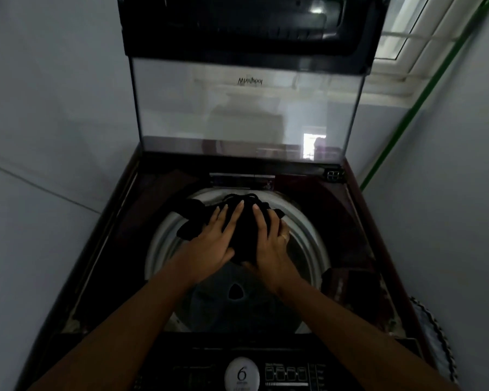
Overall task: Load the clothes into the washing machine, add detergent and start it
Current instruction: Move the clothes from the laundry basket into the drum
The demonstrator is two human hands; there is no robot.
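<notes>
While the control panel (242, 373) at bottom centre is untouched, loading is in hand. The left hand (209, 241) presses straight, slightly spread fingers on the dark clothes (243, 218). The right hand (271, 246) appears to clasp them. They hang mid-frame over the drum (164, 238). Next: release downward, below the raised lid (249, 108).

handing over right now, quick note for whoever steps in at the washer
Left hand: flat on the black clothes.
Right hand: grips the same bundle, thumb underneath.
Clothes are held above the open drum, not dropped in yet; lid up.
Done: lid opened.
Left: drop clothes in, add detergent (none in view), shut lid, start from the control panel.
</notes>
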